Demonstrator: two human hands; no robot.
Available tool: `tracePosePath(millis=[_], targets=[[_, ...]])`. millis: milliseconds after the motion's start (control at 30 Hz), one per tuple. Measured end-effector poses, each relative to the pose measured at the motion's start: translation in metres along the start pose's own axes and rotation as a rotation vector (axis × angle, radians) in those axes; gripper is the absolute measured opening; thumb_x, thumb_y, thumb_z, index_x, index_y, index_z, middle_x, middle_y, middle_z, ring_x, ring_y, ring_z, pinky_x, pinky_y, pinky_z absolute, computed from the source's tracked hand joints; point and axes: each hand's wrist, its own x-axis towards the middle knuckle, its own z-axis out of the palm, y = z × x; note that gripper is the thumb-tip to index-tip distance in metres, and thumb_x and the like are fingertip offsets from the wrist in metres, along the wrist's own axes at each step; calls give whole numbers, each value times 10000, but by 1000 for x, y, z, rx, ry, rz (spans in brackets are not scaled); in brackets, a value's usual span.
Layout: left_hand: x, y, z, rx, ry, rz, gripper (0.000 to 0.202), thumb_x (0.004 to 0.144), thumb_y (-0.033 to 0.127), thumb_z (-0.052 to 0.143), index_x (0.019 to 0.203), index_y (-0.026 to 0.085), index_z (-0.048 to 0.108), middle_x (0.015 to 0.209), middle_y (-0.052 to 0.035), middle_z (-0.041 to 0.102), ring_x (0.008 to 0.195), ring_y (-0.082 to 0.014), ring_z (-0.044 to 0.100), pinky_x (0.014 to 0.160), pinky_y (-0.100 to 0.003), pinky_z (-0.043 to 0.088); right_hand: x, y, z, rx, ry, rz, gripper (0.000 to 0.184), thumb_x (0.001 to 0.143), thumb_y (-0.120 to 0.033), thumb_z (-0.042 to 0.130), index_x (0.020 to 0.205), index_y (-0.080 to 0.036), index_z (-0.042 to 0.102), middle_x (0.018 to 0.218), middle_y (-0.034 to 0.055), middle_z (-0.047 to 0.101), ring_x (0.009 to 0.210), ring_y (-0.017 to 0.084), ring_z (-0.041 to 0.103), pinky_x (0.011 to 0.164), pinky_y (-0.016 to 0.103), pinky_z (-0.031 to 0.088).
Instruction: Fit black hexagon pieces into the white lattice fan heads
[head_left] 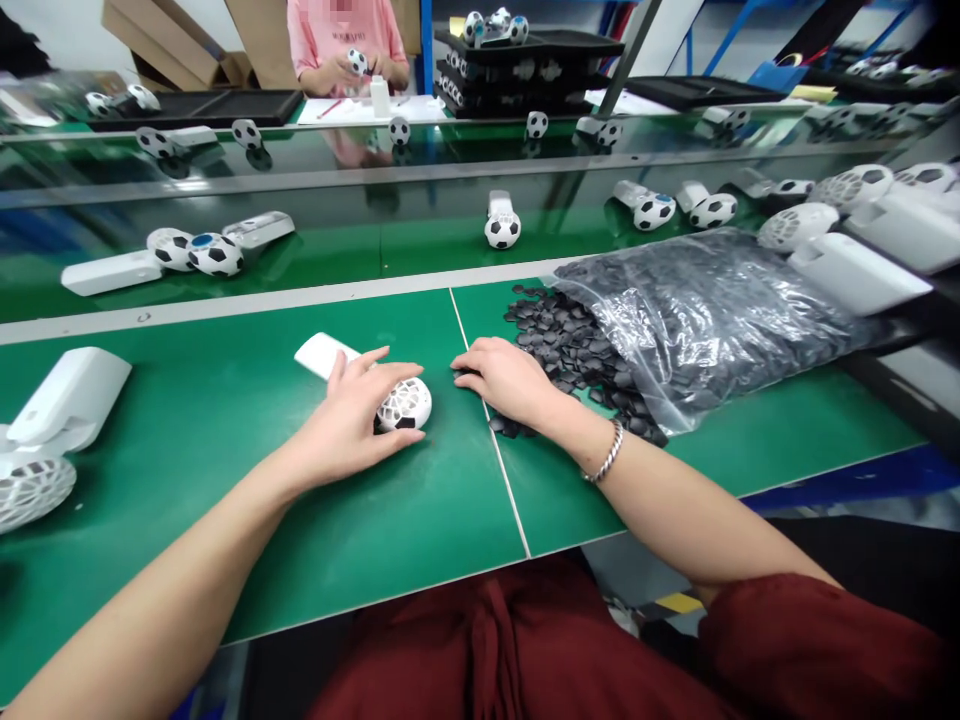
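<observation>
**Fan head cupped on the green bench, black pieces at the right**

A green table (225, 450) was seen across the near view, with a conveyor belt (337, 255) running behind it, on which football-patterned fans (502, 225) had been laid. A co-worker in a pink shirt (345, 40) was seated beyond the belt, and that person's hands were kept apart from the work in front.

A clear plastic bag (712, 310), filled with small black pieces, was lain on its side at the right of the table. A spare white fan (52, 420) was set at the far left edge.

The left hand (352, 415) was cupped over the round, perforated head of a handheld fan (405, 405) near the table's middle seam, fingers spread above it and thumb closed in along its near side.

The right hand (510, 380) was laid palm down just beside it, fingers held together and pointed left; whether anything was pinched under the fingertips could not be told. Loose black pieces (555, 330) were spilled from the bag's mouth around that hand. A silver bracelet (607, 455) was worn on the right wrist.
</observation>
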Motion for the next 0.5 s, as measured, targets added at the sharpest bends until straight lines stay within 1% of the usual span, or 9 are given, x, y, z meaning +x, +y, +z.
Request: tracePosePath(millis=[33, 100, 167, 200, 267, 333, 400, 500], targets=[[-1, 1, 0, -10, -19, 2, 612, 755, 493, 565, 1283, 242, 385, 1340, -75, 433, 1323, -323, 171, 1045, -600, 50, 1, -1, 1, 1, -7, 11, 118, 807, -263, 587, 859, -193, 666, 889, 58, 619, 857, 189, 515, 710, 285, 376], [-2, 4, 0, -6, -2, -49, 675, 730, 523, 585, 1308, 258, 358, 1384, -78, 376, 1331, -355, 111, 1024, -632, 44, 1, 0, 0, 41, -13, 16, 71, 791, -228, 603, 826, -188, 651, 838, 40, 619, 815, 174, 521, 686, 271, 374], [-3, 6, 1, -7, 37, -97, 689, 727, 547, 578, 1311, 253, 360, 1374, -91, 388, 1329, -370, 94, 1014, -645, 53, -1, 0, -3, 126, -16, -5, 43, 778, -182, 610, 810, -171, 637, 789, 25, 618, 750, 147, 525, 664, 253, 377], [-3, 7, 2, -19, 40, -97, 677, 734, 544, 572, 1306, 246, 369, 1352, -97, 415, 1330, -366, 98, 1017, -640, 58, -3, 0, -5, 182, -11, -29, 53, 779, -165, 606, 823, -162, 635, 780, 22, 619, 729, 134, 526, 662, 243, 382], [-2, 5, 1, -57, 13, -61, 635, 754, 516, 565, 1294, 234, 388, 1318, -100, 450, 1337, -346, 103, 1032, -622, 55, -7, -3, -10, 303, 16, -107, 85, 795, -153, 587, 863, -152, 637, 794, 21, 624, 733, 116, 534, 686, 227, 395], [-1, 0, -1, -100, -34, -10, 637, 736, 505, 594, 1281, 234, 406, 1330, -97, 437, 1344, -336, 95, 1043, -611, 21, -12, -7, -14, 415, 44, -196, 98, 811, -156, 569, 881, -154, 636, 820, 18, 632, 766, 106, 545, 726, 215, 402], [0, -4, -4, -151, -77, 25, 645, 722, 493, 616, 1279, 244, 407, 1357, -83, 406, 1354, -325, 64, 1058, -590, 6, -16, -13, -17, 500, 34, -251, 81, 816, -157, 559, 856, -161, 629, 810, 6, 636, 753, 97, 553, 724, 206, 411], [0, -7, -7, -247, -125, 52, 619, 736, 420, 605, 1289, 251, 385, 1385, -52, 370, 1367, -278, 14, 1103, -494, 95, -18, -18, -16, 551, 9, -287, 54, 808, -161, 568, 811, -170, 621, 790, 1, 634, 734, 101, 559, 711, 215, 422]])
